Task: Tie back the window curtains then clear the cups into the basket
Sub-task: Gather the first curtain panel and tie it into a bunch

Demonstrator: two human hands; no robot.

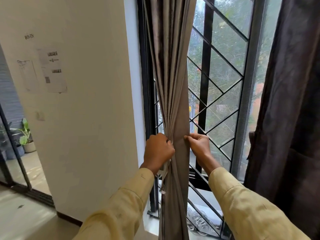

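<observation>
Here the left hand [160,149] and right hand [197,144] clutch the vertically hanging, bunched curtain [170,66].

The gathered curtain [170,70] is taupe cloth with a soft sheen, the second curtain [290,101] darker matt cloth, the window grille [206,54] black painted metal, the wall [86,84] smooth matt white, the sleeves [121,205] yellowish woven cloth.

left hand [159,149] and right hand [198,144] gripping gathered curtain [170,75], window grille [218,84] behind

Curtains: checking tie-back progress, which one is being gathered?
The pale grey curtain, gripped by left hand and right hand; the dark brown curtain on the right hangs untouched.
</observation>
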